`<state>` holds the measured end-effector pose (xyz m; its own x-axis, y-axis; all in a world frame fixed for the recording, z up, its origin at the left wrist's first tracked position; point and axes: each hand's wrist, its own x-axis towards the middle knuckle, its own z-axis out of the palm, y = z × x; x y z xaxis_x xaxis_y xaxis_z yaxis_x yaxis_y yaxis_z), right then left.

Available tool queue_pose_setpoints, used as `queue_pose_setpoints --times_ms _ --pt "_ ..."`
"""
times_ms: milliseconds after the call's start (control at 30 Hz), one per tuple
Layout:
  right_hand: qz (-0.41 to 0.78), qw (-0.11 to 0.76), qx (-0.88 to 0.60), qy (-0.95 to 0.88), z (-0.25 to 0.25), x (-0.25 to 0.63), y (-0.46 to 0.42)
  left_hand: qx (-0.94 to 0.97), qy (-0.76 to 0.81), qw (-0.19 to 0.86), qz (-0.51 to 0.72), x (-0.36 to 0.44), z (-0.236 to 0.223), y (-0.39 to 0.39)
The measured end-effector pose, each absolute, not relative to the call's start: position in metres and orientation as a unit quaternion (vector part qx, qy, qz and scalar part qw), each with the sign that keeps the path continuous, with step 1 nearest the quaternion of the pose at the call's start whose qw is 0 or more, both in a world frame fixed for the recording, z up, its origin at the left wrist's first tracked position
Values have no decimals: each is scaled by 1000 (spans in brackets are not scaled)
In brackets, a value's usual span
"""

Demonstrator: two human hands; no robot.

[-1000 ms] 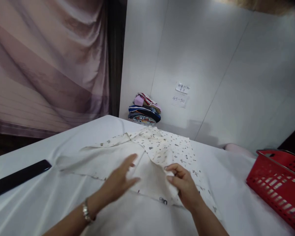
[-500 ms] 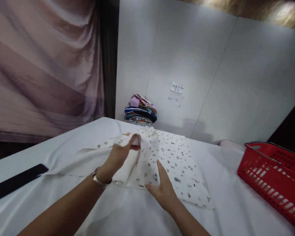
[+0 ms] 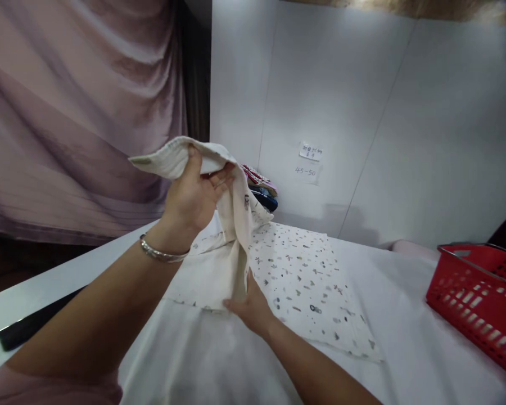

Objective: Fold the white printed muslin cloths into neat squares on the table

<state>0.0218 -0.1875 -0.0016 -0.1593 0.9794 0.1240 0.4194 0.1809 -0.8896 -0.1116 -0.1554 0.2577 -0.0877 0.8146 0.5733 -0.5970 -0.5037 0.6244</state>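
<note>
A white cloth point(image 3: 295, 281) with small animal and plant prints lies spread on the table, its left part lifted. My left hand point(image 3: 198, 191), wearing a silver bangle, holds that raised part up, thumb on one side and fingers under the fold. A green strip shows at the raised end. Lower down, my right hand point(image 3: 253, 306) touches the cloth near its front edge, thumb and forefinger spread apart on either side of the hanging fold. Its other fingers are mostly hidden.
A red plastic basket point(image 3: 476, 304) with a metal handle stands at the right. Behind the cloth, a stack of folded fabrics point(image 3: 263, 194) sits against the white wall point(image 3: 341, 101). A long black object point(image 3: 37, 320) lies at the left, partly behind my forearm. A pinkish curtain point(image 3: 80, 124) hangs there.
My left hand has risen, lifting the left part of the cloth off the table. My right hand has shifted slightly left along the front edge. The view has turned slightly left.
</note>
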Motion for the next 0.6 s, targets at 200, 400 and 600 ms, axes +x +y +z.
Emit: queue_pose_setpoints --times_ms 200,400,600 --pt "240 347 -612 -669 -7 33 -157 446 99 438 775 -129 282 -150" --pt "157 285 -681 -656 -13 123 -155 371 93 382 841 -177 292 -134" --pt "63 368 -750 -546 32 260 -181 350 139 386 842 -206 269 -116"
